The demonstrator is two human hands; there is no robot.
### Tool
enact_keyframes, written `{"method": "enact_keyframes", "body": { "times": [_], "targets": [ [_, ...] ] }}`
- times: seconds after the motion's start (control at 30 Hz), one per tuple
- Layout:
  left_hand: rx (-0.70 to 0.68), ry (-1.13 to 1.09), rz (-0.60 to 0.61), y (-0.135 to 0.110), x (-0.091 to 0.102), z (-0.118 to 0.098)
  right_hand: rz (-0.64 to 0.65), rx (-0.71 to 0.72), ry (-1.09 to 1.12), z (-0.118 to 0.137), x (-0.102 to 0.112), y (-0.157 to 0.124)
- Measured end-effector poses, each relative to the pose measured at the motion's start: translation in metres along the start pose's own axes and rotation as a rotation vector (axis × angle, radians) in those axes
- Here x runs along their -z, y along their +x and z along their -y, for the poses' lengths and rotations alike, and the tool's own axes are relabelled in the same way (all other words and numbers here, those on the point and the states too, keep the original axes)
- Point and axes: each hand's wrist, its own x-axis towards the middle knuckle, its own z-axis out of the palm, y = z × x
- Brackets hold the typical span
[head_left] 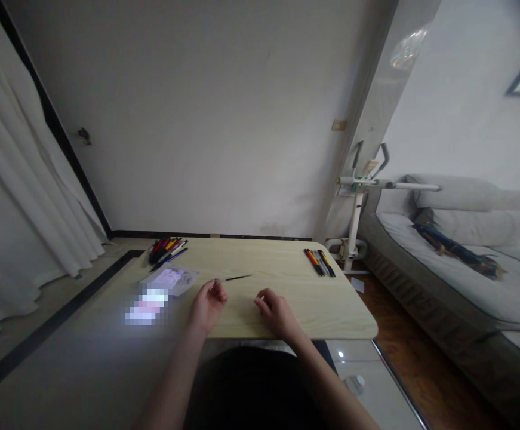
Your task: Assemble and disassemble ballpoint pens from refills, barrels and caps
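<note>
My left hand [210, 301] is near the middle of the table, its fingertips pinched on one end of a thin, dark pen [239, 278]. The pen points to the right, just above or on the table top; which of the two I cannot tell. My right hand [274, 309] rests near the front edge with its fingers curled and nothing visible in them. A heap of mixed pens [165, 251] lies at the back left. At the back right, several pens [319, 263] are lined up side by side in black, red, yellow and grey.
The pale wooden table [331, 316] has rounded corners. A printed sheet or clear packet [183, 282] lies left of my left hand, beside a bright blurred patch. Beyond stand a wall, a white exercise machine [356, 221] and a grey sofa [421, 263]; a curtain [31, 149] hangs left.
</note>
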Motion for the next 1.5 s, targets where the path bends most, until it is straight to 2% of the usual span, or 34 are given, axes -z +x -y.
{"method": "enact_keyframes", "body": {
  "times": [0.53, 0.77, 1.0, 1.2, 1.5],
  "targets": [
    [-0.01, 0.03, -0.008, -0.006, 0.0, 0.0, -0.09, -0.069, 0.166, -0.004, 0.003, 0.002],
    [-0.015, 0.08, 0.027, -0.005, 0.003, 0.001, -0.204, -0.215, 0.529, -0.016, 0.005, 0.007],
    [-0.092, 0.191, 0.027, -0.006, 0.001, 0.007, -0.321, -0.249, 0.778, -0.025, 0.007, 0.011],
    [-0.122, 0.219, 0.024, -0.005, 0.001, 0.008, -0.33, -0.242, 0.867, -0.029, 0.008, 0.009],
    [-0.17, 0.299, 0.08, -0.007, 0.002, 0.01, -0.343, -0.255, 0.9, -0.03, 0.008, 0.008]
  ]
}}
